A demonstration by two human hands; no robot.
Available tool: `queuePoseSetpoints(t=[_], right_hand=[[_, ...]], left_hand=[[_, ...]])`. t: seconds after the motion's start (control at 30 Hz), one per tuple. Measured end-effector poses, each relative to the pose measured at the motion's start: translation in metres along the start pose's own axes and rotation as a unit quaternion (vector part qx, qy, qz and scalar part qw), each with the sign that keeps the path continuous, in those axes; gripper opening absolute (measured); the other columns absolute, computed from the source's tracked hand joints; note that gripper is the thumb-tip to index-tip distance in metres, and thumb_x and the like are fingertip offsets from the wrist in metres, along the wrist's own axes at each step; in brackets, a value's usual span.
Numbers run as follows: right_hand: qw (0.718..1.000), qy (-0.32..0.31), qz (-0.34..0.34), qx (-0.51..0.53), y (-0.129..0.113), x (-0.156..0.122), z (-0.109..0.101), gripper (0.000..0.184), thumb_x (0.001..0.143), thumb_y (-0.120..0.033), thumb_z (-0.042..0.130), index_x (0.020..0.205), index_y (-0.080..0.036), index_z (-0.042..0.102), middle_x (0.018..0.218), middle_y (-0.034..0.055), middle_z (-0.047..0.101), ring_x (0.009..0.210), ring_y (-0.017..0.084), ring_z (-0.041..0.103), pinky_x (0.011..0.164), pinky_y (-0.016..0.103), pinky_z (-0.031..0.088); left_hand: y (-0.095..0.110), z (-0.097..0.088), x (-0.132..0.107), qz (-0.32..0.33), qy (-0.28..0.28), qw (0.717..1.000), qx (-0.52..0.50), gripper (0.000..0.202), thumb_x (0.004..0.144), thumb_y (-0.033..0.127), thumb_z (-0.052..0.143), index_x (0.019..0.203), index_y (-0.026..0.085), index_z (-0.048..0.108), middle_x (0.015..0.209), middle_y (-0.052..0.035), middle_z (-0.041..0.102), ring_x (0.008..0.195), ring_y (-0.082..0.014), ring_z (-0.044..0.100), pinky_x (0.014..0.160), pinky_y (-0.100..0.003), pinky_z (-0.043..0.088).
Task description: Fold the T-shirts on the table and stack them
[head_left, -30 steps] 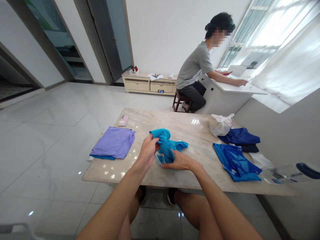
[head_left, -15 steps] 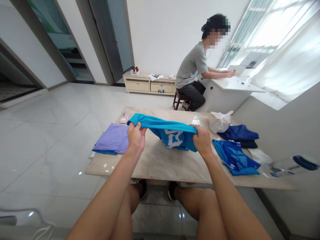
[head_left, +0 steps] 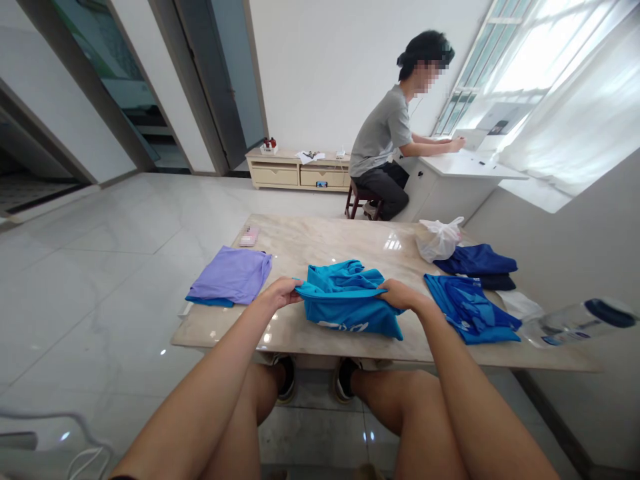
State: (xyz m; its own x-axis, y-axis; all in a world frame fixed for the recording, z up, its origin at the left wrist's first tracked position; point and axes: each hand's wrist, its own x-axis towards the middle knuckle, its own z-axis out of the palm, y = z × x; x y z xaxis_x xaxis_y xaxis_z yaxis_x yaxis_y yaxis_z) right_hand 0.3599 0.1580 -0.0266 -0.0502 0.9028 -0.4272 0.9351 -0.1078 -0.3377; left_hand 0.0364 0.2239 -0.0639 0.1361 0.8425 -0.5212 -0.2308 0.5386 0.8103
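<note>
You sit at a long marble-topped bench in a bright tiled room, with your bare knees beneath its near edge. Toward 1 o'clock, well beyond the bench, a seated co-worker leans over a white desk by a curtained window. A low cream cabinet stands against the far wall at about 12 o'clock.

On the bench, at 10 o'clock, lies a lilac shirt with a blue garment showing beneath it, and a small pink flat object sits beyond it. At 1 o'clock are a white plastic bag and a navy garment. A flat blue shirt lies at 2 o'clock, beside a white cloth. Toward 3 o'clock, a clear bottle with a dark blue cap lies close to the camera.

Straight ahead at 12 o'clock, a teal-blue T-shirt rests in a loose, bunched fold on the bench, between your hands. Your left hand is nearly closed, pinching the fabric at the fold's left end. Your right hand pinches the right end in the same way, leaving the upper edge stretched between them. The shirt looks light and very soft, so it will likely slump wherever unsupported. Its folded edge offers the best hold, with both ends pinched.
</note>
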Motion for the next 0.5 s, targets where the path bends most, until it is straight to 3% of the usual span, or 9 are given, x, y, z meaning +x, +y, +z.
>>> queuePoseSetpoints(t=[0.07,0.13,0.2,0.23,0.27,0.3,0.33,0.43,0.5], right_hand=[[0.996,0.069,0.051,-0.020,-0.004,-0.005,-0.011,0.025,0.096,-0.017,0.058,0.100,-0.015,0.083,0.103,0.0134,0.080,0.096,0.025,0.074,0.080,0.027,0.049],[0.967,0.234,0.095,-0.033,-0.009,-0.016,-0.025,0.038,0.099,-0.015,0.049,0.122,-0.015,0.079,0.108,0.0167,0.078,0.100,0.028,0.073,0.082,0.031,0.048],[0.888,0.451,0.080,-0.036,-0.015,-0.030,-0.036,0.046,0.101,-0.016,0.043,0.136,-0.017,0.073,0.107,0.0161,0.078,0.101,0.030,0.072,0.083,0.033,0.047],[0.844,0.533,0.050,-0.038,-0.018,-0.036,-0.039,0.047,0.101,-0.017,0.043,0.138,-0.018,0.072,0.106,0.0148,0.078,0.100,0.030,0.072,0.084,0.033,0.047],[0.817,0.575,0.012,-0.041,-0.021,-0.041,-0.041,0.047,0.100,-0.017,0.044,0.137,-0.019,0.073,0.104,0.0136,0.078,0.100,0.030,0.072,0.084,0.033,0.047],[0.819,0.571,-0.023,-0.050,-0.023,-0.043,-0.042,0.047,0.099,-0.016,0.046,0.136,-0.019,0.074,0.102,0.0125,0.079,0.099,0.029,0.072,0.083,0.032,0.047],[0.844,0.531,-0.048,-0.063,-0.024,-0.043,-0.040,0.047,0.097,-0.014,0.049,0.135,-0.020,0.076,0.101,0.0115,0.079,0.097,0.028,0.072,0.082,0.031,0.046],[0.945,0.300,-0.080,-0.102,-0.022,-0.032,-0.028,0.047,0.092,-0.010,0.056,0.129,-0.024,0.081,0.101,0.0095,0.081,0.096,0.026,0.074,0.081,0.029,0.047],[0.974,0.183,-0.088,-0.105,-0.017,-0.021,-0.019,0.050,0.090,-0.006,0.056,0.129,-0.026,0.082,0.113,0.0090,0.082,0.106,0.026,0.075,0.086,0.028,0.048]], left_hand=[[0.015,0.008,0.000,0.051,0.033,0.998,-0.024,0.018,0.085,0.017,0.083,0.095,0.018,0.068,0.076,-0.0043,0.075,0.075,-0.0234,0.076,0.074,-0.040,0.069],[0.036,0.017,-0.003,0.132,0.058,0.988,-0.062,0.017,0.093,0.025,0.080,0.105,0.020,0.068,0.092,-0.0047,0.080,0.095,-0.0212,0.079,0.091,-0.037,0.067],[0.055,0.024,-0.009,0.258,0.053,0.958,-0.117,0.020,0.099,0.030,0.075,0.117,0.024,0.068,0.114,-0.0046,0.081,0.116,-0.0185,0.076,0.105,-0.033,0.062],[0.061,0.025,-0.012,0.321,0.044,0.935,-0.144,0.022,0.101,0.032,0.074,0.122,0.026,0.069,0.124,-0.0046,0.080,0.124,-0.0186,0.074,0.110,-0.032,0.060],[0.063,0.026,-0.014,0.369,0.039,0.913,-0.168,0.024,0.102,0.031,0.073,0.125,0.027,0.069,0.130,-0.0048,0.079,0.129,-0.0198,0.072,0.112,-0.034,0.059],[0.062,0.024,-0.016,0.390,0.045,0.901,-0.184,0.024,0.101,0.029,0.073,0.125,0.027,0.071,0.133,-0.0054,0.078,0.130,-0.0215,0.072,0.112,-0.036,0.059],[0.058,0.022,-0.015,0.378,0.064,0.904,-0.189,0.024,0.100,0.025,0.074,0.123,0.026,0.072,0.131,-0.0061,0.079,0.127,-0.0232,0.073,0.110,-0.038,0.061],[0.039,0.008,-0.005,0.200,0.139,0.961,-0.134,0.020,0.092,0.008,0.072,0.108,0.020,0.072,0.102,-0.0067,0.080,0.103,-0.0240,0.078,0.098,-0.042,0.067],[0.030,-0.003,0.004,0.114,0.158,0.976,-0.095,0.018,0.089,0.001,0.069,0.098,0.018,0.068,0.082,-0.0047,0.074,0.087,-0.0227,0.077,0.089,-0.043,0.068]])
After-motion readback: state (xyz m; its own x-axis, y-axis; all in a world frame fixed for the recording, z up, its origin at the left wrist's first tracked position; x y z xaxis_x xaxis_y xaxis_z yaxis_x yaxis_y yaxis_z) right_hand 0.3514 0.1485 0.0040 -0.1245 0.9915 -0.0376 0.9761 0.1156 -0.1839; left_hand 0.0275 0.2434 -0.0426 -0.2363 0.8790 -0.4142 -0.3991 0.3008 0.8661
